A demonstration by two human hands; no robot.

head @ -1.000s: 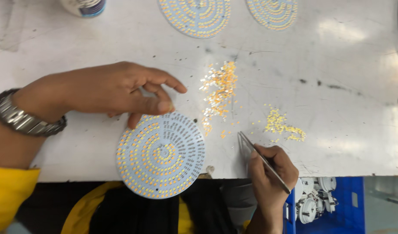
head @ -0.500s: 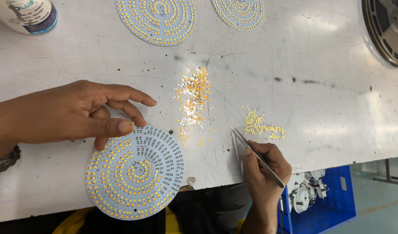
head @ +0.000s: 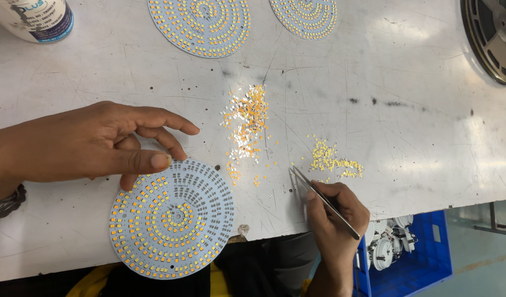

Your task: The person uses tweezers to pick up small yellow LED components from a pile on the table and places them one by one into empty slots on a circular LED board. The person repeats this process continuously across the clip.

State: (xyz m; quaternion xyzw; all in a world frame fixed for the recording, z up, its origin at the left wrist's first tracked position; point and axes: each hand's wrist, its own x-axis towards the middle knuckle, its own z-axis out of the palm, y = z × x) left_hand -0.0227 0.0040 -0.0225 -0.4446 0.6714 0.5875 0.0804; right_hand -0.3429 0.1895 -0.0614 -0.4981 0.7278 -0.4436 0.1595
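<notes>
My left hand [head: 99,146] has slid onto the round board [head: 173,219], fingers loose, wrist cropped; right hand [head: 332,217] pinches tweezers [head: 324,202].

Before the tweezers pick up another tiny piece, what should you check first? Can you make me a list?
1. Round white circuit board steadied: ok, left hand has its thumb on the top edge.
2. Thin metal tweezers gripped: ok, right hand holds them.
3. Tweezer tips empty: cannot tell, too small.
4. Loose pieces near: ok, small yellow chip pile and larger orange chip pile lie by the tips.
5. Board fully on the scratched white table: not ok, its lower edge overhangs.
</notes>
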